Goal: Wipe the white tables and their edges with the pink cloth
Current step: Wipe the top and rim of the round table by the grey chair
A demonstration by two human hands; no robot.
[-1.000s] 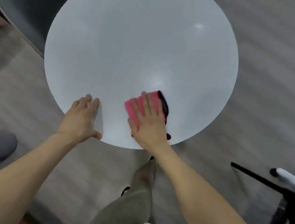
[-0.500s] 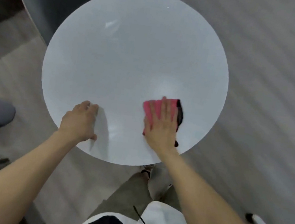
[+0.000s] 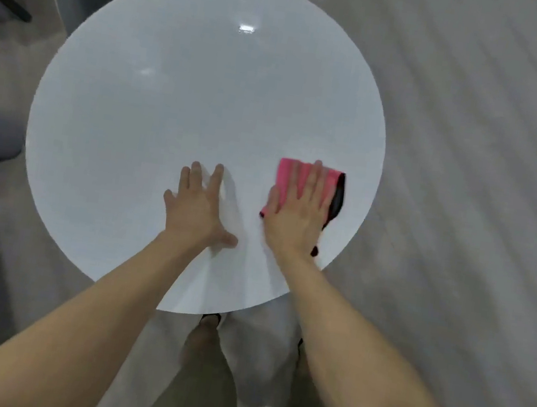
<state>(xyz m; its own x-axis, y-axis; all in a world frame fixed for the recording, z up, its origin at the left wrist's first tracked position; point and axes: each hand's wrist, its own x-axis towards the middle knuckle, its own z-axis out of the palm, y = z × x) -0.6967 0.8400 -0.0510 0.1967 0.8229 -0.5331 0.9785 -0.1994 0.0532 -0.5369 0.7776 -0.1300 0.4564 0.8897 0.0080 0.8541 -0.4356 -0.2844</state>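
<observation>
right hand [image 3: 296, 214] flat, pressing pink cloth [image 3: 289, 178] to wipe | left hand [image 3: 195, 208] splayed, probably steadying surface [image 3: 170, 103]

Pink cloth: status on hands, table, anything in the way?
Right hand flat on pink cloth, near right rim. Left hand flat on white table. Nothing seen in the way.
</observation>
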